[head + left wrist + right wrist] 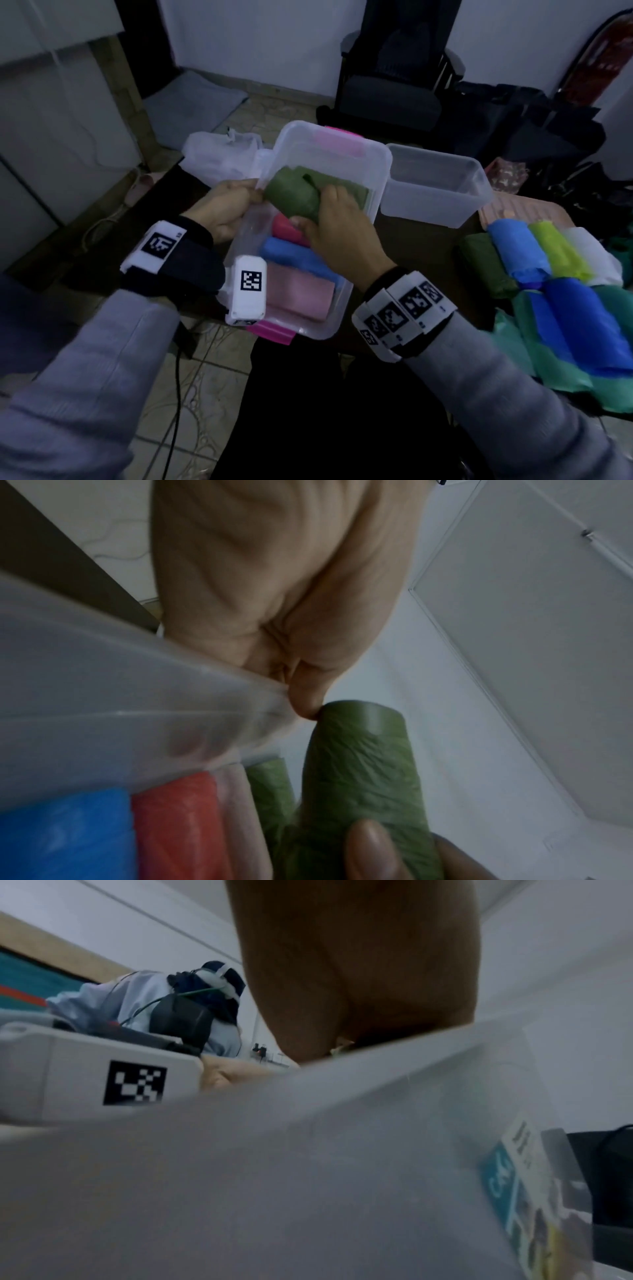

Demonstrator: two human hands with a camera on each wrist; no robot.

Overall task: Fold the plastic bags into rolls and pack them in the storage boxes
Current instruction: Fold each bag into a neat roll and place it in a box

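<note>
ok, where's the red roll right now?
Head view: the red roll lies inside the near storage box, between the blue roll and the green roll.

No wording is legible; the storage box (308,1177) sticker (520,1191) is blurred.

A roll (294,197) is gripped by the right hand (337,228) above the storage box (378,164), over another roll lying in it. The box's left rim is held by the left hand (222,209), touching the roll's end. Nearer the wrists, three more rolls (294,277) are lain in the box. Right of the grip a second box (435,185) is set, with loose rolls (541,253) beyond.
</note>
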